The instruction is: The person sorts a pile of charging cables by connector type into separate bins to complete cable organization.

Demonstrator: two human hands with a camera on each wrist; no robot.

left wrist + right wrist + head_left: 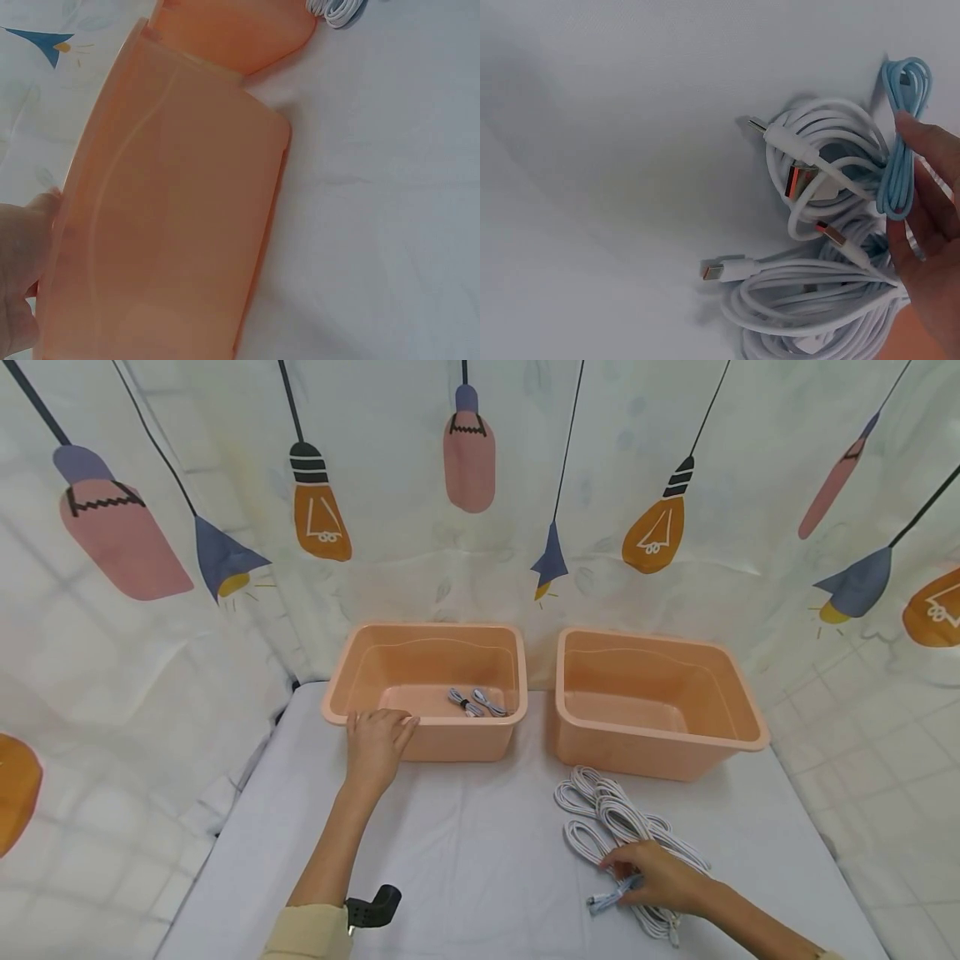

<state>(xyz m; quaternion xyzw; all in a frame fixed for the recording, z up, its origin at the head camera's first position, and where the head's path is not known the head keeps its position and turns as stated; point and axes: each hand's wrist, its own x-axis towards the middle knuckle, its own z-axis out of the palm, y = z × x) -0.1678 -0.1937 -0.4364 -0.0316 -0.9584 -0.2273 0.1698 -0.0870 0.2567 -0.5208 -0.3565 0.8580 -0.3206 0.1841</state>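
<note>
My right hand (660, 877) pinches a small bundled light-blue cable (901, 161) between thumb and fingers. In the head view it is over the front of a pile of coiled white cables (622, 814). The right wrist view shows the white coils (810, 300) with their plugs sticking out beside that hand. My left hand (375, 747) holds the front rim of the left peach bin (457, 743), its fingers hooked over the edge. Inside that bin lie two small tied cables (477, 702), toward its right end.
A second peach bin (645, 752) stands to the right, just behind the white cables, with a narrow gap between the bins. A white cloth covers the table (480, 860). A printed curtain (585, 460) hangs close behind and along both sides.
</note>
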